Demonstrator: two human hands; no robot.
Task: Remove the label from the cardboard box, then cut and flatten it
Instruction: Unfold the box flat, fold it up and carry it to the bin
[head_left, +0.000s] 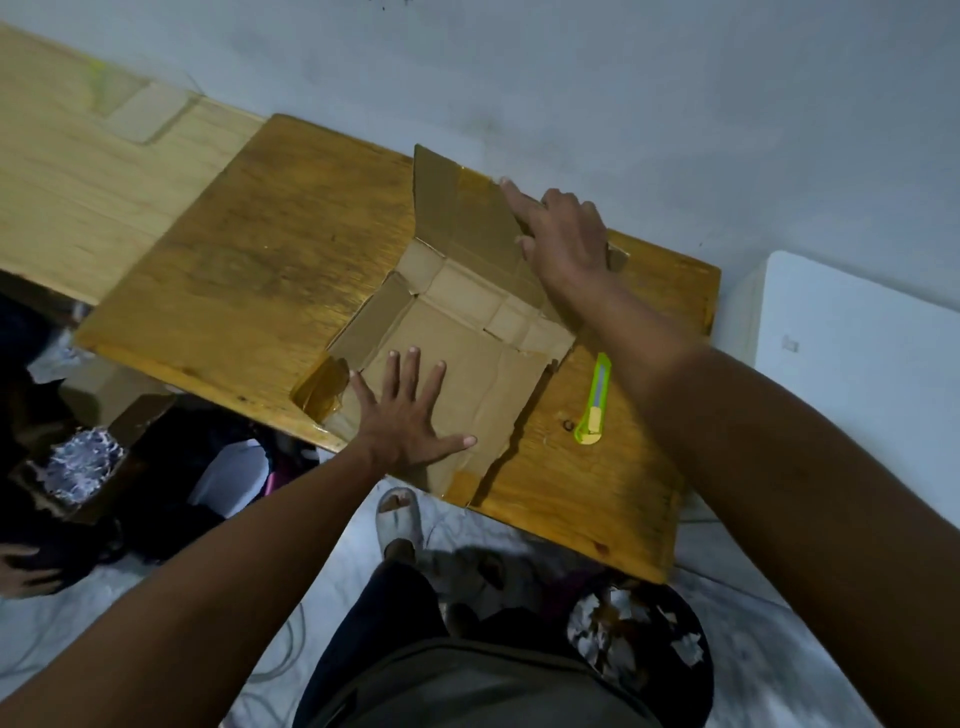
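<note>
Wooden desk (218, 291) carries opened cardboard box (498, 384); left hand (402, 410) flat, fingers spread, on near panel; right hand (563, 236) pressing far flap, unclenched.

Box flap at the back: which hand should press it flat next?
Right. The right hand already rests on the raised flap at the far side, while the left hand lies spread on the flat panel, likely pinning the box.

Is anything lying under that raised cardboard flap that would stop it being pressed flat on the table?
Nothing visible. The right hand holds the raised flap of the cardboard box; the wooden table beside it is bare. The utility knife lies off to the right, clear.
</note>
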